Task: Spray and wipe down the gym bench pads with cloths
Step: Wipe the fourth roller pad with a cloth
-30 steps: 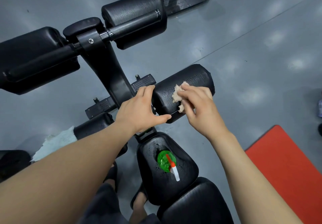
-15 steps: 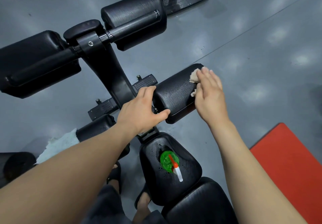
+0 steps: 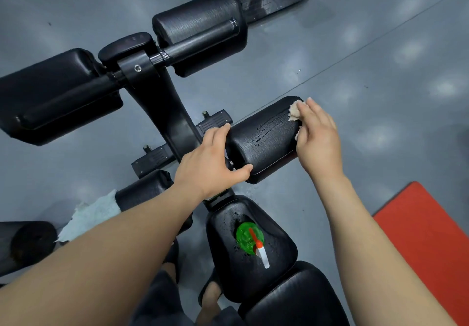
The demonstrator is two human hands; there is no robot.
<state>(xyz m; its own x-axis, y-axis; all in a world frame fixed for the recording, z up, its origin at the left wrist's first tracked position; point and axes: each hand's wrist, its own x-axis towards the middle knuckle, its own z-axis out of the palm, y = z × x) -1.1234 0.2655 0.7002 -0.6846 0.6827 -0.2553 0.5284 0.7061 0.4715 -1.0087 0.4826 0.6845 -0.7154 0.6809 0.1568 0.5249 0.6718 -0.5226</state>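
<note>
The left hand [image 3: 210, 158] clasped the inner end of the roller pad [image 3: 264, 140] at the centre of the frame, thumb hooked round its near edge and fingers laid over the top. That hold probably served to stop the roller turning on its bar under the rubbing. The right hand [image 3: 318, 139] lay over the pad's outer end, right of centre, fingers straight and flat, pressing the beige cloth [image 3: 294, 111] against the vinyl. Only a crumpled edge of the cloth showed beyond the fingertips, and the thumb was hidden, so I could not tell whether it also pinched the fabric. Wet streaks across the middle of the pad suggested the wipe had reached the end of its stroke.

The spray bottle [image 3: 250, 238] stood on the seat pad [image 3: 223, 262] at lower centre, among droplets, parked within easy reach while both hands worked. A white cloth [image 3: 88, 214] hung over the lower roller pad [image 3: 142, 188] at lower left, likely kept as a spare. The two large pads at upper left and upper centre looked dry, so they seemed not yet done
</note>
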